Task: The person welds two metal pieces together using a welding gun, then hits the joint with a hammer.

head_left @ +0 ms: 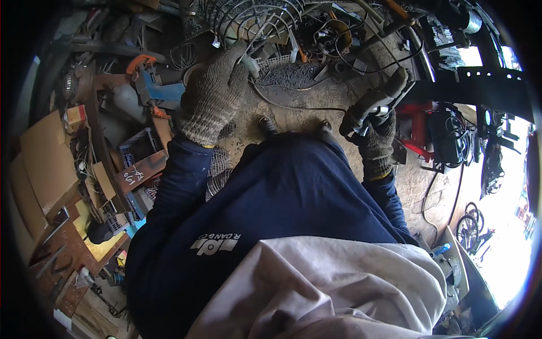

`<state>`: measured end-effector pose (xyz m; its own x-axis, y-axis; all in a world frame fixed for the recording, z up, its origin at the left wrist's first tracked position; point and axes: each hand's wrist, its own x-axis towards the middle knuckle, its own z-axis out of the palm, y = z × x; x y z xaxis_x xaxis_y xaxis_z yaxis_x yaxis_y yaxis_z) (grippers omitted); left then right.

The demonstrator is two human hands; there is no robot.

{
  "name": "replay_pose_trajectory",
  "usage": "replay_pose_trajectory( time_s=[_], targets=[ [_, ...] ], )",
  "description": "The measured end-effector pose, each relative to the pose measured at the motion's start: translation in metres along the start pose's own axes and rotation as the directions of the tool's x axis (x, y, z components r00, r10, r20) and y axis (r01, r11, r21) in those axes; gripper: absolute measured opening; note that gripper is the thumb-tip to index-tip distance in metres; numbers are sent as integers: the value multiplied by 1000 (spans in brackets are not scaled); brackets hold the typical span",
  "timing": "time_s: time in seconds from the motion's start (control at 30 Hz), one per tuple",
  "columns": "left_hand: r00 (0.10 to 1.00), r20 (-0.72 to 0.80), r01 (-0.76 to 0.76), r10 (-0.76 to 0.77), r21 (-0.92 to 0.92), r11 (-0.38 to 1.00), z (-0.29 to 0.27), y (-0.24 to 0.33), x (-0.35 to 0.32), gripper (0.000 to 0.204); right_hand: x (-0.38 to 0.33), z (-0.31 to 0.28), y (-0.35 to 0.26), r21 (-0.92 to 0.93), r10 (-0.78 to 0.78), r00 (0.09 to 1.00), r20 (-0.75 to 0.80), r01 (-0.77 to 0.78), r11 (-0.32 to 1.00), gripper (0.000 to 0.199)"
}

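Observation:
My left hand (217, 93), in a grey knit glove, reaches forward with its fingers closed at the near edge of a round metal wire cage (254, 20). It seems to grip a thin rod of the cage; the glove hides the exact hold. To the right, my gloved right hand (379, 138) is wrapped round a dark grey, elongated tool (389, 90) with a shiny metal part in its middle. The tool points up and away from me, apart from the cage; its exact kind is unclear. Below the cage lies a mesh tray (276, 61) beside dark scrap bits (291, 74).
A cable (299, 107) curves across the concrete floor ahead of my shoes (268, 125). Left stand a blue and orange tool (161, 85), steel beams and cardboard (45, 164). A red stand (416, 133) and a perforated black metal bar (480, 90) are at right.

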<state>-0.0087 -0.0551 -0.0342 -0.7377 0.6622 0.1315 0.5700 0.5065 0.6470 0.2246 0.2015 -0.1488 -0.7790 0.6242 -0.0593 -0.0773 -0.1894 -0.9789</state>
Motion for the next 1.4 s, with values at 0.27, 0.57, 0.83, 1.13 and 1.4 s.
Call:
replay_pose_trajectory(
  time_s=[0.27, 0.57, 0.83, 1.13, 1.4],
  targets=[
    [990, -134, 94, -48, 360, 928, 25, 35, 13, 37, 32, -53, 16, 338, 206, 953, 222, -273, 901, 47],
    [959, -235, 258, -161, 476, 841, 52, 59, 24, 40, 88, -113, 33, 123, 178, 910, 375, -239, 963, 50],
    [947, -314, 227, -66, 512, 829, 72, 46, 29, 33, 98, -124, 73, 182, 305, 875, 376, -392, 902, 60],
    [941, -333, 204, -55, 432, 878, 69, 47, 24, 35, 92, -85, 36, -347, 46, 927, 372, 93, 933, 52],
    [960, -272, 182, -60, 448, 875, 62, 39, 19, 37, 96, -58, 43, -82, 64, 890, 451, -30, 996, 40]
  ],
)
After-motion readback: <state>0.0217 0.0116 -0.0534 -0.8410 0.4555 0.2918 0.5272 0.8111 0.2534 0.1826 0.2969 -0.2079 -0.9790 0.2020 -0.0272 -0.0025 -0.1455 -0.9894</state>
